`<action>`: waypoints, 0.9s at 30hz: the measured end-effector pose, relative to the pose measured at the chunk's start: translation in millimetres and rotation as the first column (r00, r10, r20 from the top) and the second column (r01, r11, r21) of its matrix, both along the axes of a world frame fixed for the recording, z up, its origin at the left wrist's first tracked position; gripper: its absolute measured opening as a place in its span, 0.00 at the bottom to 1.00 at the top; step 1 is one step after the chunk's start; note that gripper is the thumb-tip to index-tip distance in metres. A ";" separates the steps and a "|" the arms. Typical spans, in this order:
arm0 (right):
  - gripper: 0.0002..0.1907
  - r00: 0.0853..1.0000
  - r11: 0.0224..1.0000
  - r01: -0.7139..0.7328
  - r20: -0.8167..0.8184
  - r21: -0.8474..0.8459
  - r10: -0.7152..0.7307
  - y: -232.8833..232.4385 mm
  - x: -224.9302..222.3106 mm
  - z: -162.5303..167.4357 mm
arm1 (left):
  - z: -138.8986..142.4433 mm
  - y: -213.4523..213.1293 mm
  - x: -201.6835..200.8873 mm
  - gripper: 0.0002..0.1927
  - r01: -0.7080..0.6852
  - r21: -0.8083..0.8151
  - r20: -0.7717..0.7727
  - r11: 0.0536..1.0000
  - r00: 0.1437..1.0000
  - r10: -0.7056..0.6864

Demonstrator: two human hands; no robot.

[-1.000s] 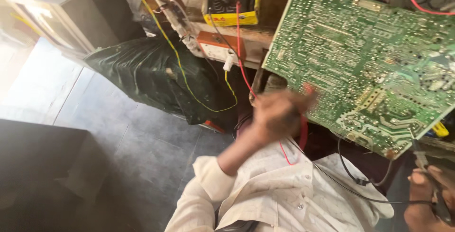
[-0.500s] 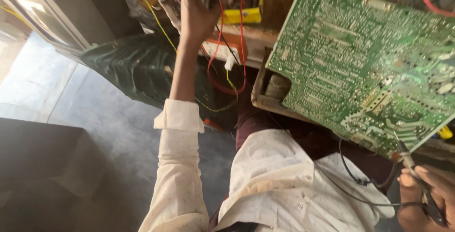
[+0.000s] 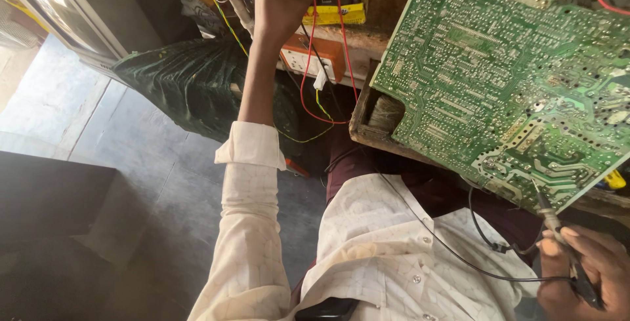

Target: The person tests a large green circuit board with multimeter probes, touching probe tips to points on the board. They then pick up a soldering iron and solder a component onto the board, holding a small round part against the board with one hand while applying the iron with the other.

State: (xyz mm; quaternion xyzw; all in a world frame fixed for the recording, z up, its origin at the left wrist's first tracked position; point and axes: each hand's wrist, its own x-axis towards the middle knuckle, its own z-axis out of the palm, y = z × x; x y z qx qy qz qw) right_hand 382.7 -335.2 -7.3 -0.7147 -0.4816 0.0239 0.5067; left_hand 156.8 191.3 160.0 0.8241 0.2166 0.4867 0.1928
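At the far left stands a pale grey metal cabinet (image 3: 72,13), and nearer the middle a dark green crumpled plastic sheet (image 3: 190,85) lies over something on the grey floor. Just right of it the left hand (image 3: 279,3) is raised far up to the wooden shelf, its fingers closed around the thin red wire leads (image 3: 308,52), which loop down past an orange socket box (image 3: 314,59) and under a yellow-edged meter (image 3: 335,13). Whether the leads are plugged in at the top is hidden by the hand.

Further right, the large green printed circuit board (image 3: 518,78) leans solder side up on the worn wooden bench edge (image 3: 371,124), untouched by either hand. At the near right corner the right hand (image 3: 584,275) grips a slim dark probe (image 3: 554,219) with a black cable (image 3: 459,255) trailing across the white shirt; its tip rests at or just by the board's lower edge.

Judging from this, the work seems at a setting-up stage: the probe is in hand and placed at the board, while the leads are being sorted at the shelf. No repair shows on the board.
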 end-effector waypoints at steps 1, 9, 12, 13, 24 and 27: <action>0.18 1.000 1.000 0.007 0.018 -0.022 -0.007 -1.2 1.0 1.1 | 1.0 -3.0 -2.0 0.13 0.074 0.037 0.042 0.997 0.996 -0.075; 0.16 0.993 0.991 0.103 -0.059 0.091 -0.098 -2.6 9.7 -35.1 | -28.7 -122.7 -8.4 0.15 -0.058 0.319 0.247 0.946 0.969 -0.024; 0.20 0.993 0.999 0.045 -0.114 0.014 -0.043 -11.2 16.8 -24.3 | -49.4 -184.0 9.3 0.11 0.217 0.346 0.203 0.913 0.933 -0.298; 0.20 0.994 1.000 0.024 -0.104 -0.001 -0.024 -12.9 17.3 -16.8 | -53.6 -199.0 11.5 0.11 0.290 0.324 0.168 0.900 0.919 -0.357; 0.11 0.965 0.956 0.146 0.177 0.255 -0.195 34.7 -4.1 36.6 | -96.3 -279.0 62.7 0.18 0.492 0.211 0.023 0.845 0.862 -0.507; 0.11 0.964 0.951 0.211 0.110 0.228 -0.240 36.3 -4.0 39.2 | -101.3 -285.3 69.1 0.19 0.466 0.163 0.034 0.870 0.878 -0.477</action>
